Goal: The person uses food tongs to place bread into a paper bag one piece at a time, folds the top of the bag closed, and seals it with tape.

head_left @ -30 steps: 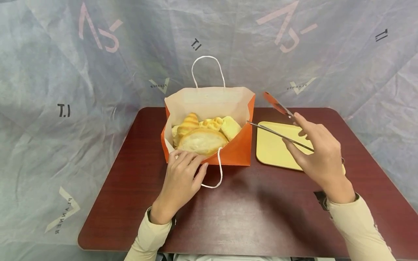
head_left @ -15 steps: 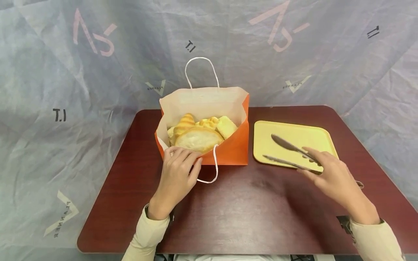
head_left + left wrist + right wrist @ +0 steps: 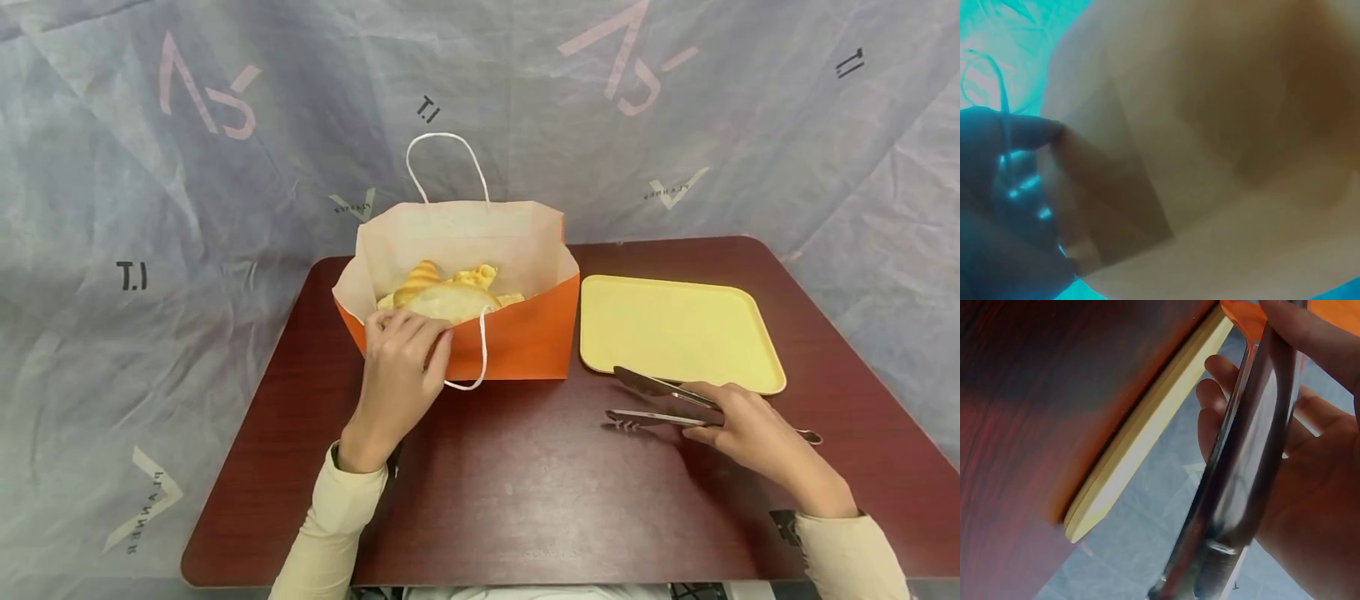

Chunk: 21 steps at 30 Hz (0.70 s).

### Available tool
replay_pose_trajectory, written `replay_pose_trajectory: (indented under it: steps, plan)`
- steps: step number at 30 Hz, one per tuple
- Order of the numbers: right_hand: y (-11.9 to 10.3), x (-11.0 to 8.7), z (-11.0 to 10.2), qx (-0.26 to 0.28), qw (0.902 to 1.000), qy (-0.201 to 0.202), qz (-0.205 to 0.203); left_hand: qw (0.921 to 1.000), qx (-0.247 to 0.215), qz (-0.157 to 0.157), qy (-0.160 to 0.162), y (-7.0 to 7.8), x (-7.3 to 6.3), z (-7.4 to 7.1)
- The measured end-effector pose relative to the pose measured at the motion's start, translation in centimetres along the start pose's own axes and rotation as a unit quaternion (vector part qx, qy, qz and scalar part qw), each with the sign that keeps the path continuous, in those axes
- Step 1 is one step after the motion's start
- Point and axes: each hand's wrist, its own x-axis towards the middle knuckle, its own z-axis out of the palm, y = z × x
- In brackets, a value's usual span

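An orange paper bag (image 3: 517, 340) with white rope handles stands wide-mouthed on the table, left of centre in the head view. Several bread pieces (image 3: 446, 298) lie inside, among them a croissant-shaped one. My left hand (image 3: 401, 358) pinches the bag's near rim between thumb and fingers; the left wrist view shows the paper wall (image 3: 1147, 125) close up. My right hand (image 3: 750, 425) holds metal tongs (image 3: 663, 419) low over the table, just in front of the yellow tray. The tongs' arms are spread, with nothing between their tips. In the right wrist view the tongs (image 3: 1241, 437) cross the palm.
A yellow tray (image 3: 675, 329) lies right of the bag with nothing on it. The dark red-brown table (image 3: 525, 500) ends at a grey printed cloth (image 3: 525, 100) hung behind and at both sides.
My right hand has brought the tongs from beside the bag, back across the tray and down to its near side. My left hand has raised the bag's near rim, covering more of the bread.
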Motion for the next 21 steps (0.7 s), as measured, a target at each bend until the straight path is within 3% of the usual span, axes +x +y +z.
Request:
replay_pose_trajectory:
  steps: [6, 16, 19, 21]
  plan:
    - [0.7, 0.1, 0.5, -0.006, 1.0, 0.0, -0.001, 0.9999, -0.012, -0.009, 0.001, -0.1, 0.3, -0.2]
    - [1.2, 0.3, 1.5, -0.019, 0.9995, 0.025, 0.0, 0.9996, -0.024, -0.011, 0.003, 0.0, -0.8, -0.2]
    - [0.8, 0.6, 1.7, -0.025, 0.9993, 0.027, -0.003, 0.9991, -0.034, -0.011, 0.021, 0.6, -1.5, -0.5]
    - [0.2, 0.6, 1.7, -0.028, 0.9994, 0.018, 0.006, 0.9978, -0.041, 0.002, 0.053, 1.3, -2.1, -0.9]
